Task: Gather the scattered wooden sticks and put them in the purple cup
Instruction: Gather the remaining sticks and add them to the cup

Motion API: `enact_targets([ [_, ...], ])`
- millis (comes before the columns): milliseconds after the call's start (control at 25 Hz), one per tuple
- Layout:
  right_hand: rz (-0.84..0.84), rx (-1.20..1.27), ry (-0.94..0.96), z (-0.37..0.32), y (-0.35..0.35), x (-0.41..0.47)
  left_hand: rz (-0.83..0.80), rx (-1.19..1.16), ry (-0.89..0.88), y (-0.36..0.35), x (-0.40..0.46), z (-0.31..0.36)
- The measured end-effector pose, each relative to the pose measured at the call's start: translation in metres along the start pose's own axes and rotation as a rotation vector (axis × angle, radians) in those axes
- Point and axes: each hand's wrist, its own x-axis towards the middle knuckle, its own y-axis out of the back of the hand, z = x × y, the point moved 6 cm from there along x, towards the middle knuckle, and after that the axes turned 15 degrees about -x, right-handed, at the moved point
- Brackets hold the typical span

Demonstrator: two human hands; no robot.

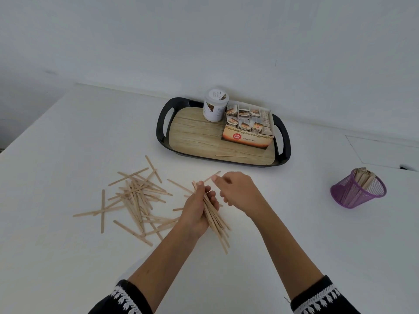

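A pile of flat wooden sticks [136, 196] lies scattered on the white table, left of centre. My left hand [197, 209] grips a bundle of sticks [217, 225] that fans out toward me. Just to its right, my right hand [238, 191] pinches a single stick [213, 176] between thumb and fingertip, close above the bundle. The purple mesh cup [358, 191] stands at the far right, tilted in this wide view, with several sticks inside it. One stick [229, 155] lies on the tray.
A black-rimmed tray [162, 123] with a wood-pattern floor sits at the back centre. It carries a white jar [215, 105] and an open box of tea bags [248, 128]. A white wall runs behind the table.
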Motion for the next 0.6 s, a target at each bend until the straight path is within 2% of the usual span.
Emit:
enact_targets([
  [80, 0.028, 0.077, -0.051, 0.018, -0.003, -0.007, 0.013, 0.017, -0.010, 0.000, -0.001, 0.001],
  [160, -0.026, 0.275, -0.164, 0.038, -0.021, -0.020, 0.022, 0.007, -0.022, -0.001, -0.001, 0.003],
  [240, -0.005, 0.648, -0.333, 0.055, -0.045, -0.039, 0.007, -0.017, -0.067, -0.006, -0.004, 0.009],
  [320, 0.044, 1.096, -0.550, 0.067, -0.072, -0.059, -0.036, -0.003, -0.188, -0.016, -0.008, 0.018],
  [400, -0.035, 1.508, -0.722, 0.063, -0.100, -0.076, -0.139, 0.075, -0.353, -0.030, -0.016, 0.027],
  [480, -0.171, 1.760, -0.780, 0.047, -0.112, -0.084, -0.263, 0.215, -0.503, -0.046, -0.030, 0.031],
  [600, -0.224, 1.914, -0.744, 0.027, -0.104, -0.080, -0.367, 0.369, -0.636, -0.058, -0.048, 0.029],
])
